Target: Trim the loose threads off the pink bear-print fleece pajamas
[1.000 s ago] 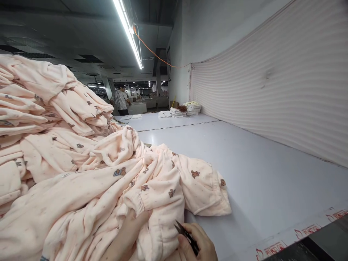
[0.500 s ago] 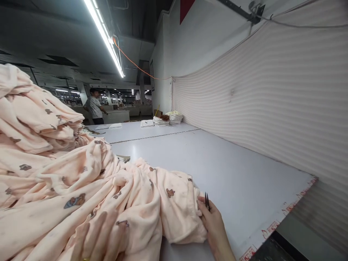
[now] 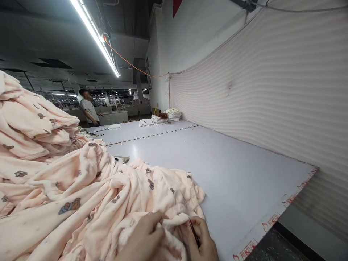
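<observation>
A pale pink fleece garment [image 3: 163,188] printed with small bears lies in loose folds in front of me, part of a larger heap. At its near end my left hand [image 3: 145,235] is closed on the fabric, close to a ribbed band [image 3: 176,209]. Just to the right, my right hand [image 3: 203,239] is closed round dark, pointed thread snips [image 3: 194,233]. The tips of the snips are up against the garment edge. Whether the blades are apart cannot be made out, and some fingertips are hidden by the cloth.
More pink fleece [image 3: 35,127] is piled high on the left. The pale table [image 3: 231,174] stretches right and back, its near edge taped with red print. Folded white cloths [image 3: 160,119] are stacked at the far end. A striped sheet [image 3: 258,90] hangs along the right; a person [image 3: 89,108] stands behind.
My right hand has come nearer and left with the snips, off the garment's far right edge. My left hand has moved right and now grips the fabric. The garment's near end is bunched up.
</observation>
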The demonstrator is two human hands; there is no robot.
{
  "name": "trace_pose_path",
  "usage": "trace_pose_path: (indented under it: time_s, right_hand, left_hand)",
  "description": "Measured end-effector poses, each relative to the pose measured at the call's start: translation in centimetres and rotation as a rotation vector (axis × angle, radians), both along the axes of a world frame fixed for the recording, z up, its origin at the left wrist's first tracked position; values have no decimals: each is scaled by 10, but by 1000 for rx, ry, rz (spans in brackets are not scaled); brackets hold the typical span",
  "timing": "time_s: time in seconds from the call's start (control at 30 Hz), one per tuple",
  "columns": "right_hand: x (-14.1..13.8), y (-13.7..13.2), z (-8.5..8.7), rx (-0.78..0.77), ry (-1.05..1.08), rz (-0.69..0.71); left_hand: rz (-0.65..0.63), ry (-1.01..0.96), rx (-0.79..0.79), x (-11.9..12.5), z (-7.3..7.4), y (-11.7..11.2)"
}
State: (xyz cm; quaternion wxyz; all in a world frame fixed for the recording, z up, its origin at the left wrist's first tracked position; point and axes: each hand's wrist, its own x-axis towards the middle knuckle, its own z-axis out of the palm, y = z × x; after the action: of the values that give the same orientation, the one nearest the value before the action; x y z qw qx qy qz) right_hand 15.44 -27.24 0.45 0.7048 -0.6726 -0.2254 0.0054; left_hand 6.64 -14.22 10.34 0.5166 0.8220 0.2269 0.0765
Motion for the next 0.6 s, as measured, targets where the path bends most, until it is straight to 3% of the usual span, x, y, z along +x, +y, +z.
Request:
trace_pose_path:
  time_s: [0.1, 0.17, 0.33, 0.47, 0.6]
  right_hand:
    - [13, -2, 14, -6, -83, 17]
    - [17, 0, 24, -50, -103, 42]
    - [10, 1, 30, -149, -297, 117]
    - [0, -1, 23, -172, -503, 59]
    - [-1, 0, 23, -181, -544, 8]
  left_hand:
    - [137, 4, -683, -2, 5, 3]
    - [156, -30, -888, -4, 7, 7]
    - [136, -78, -1024, -5, 2, 14]
    - [54, -115, -1023, -4, -2, 12]
    - [-22, -123, -1020, -2, -5, 13]
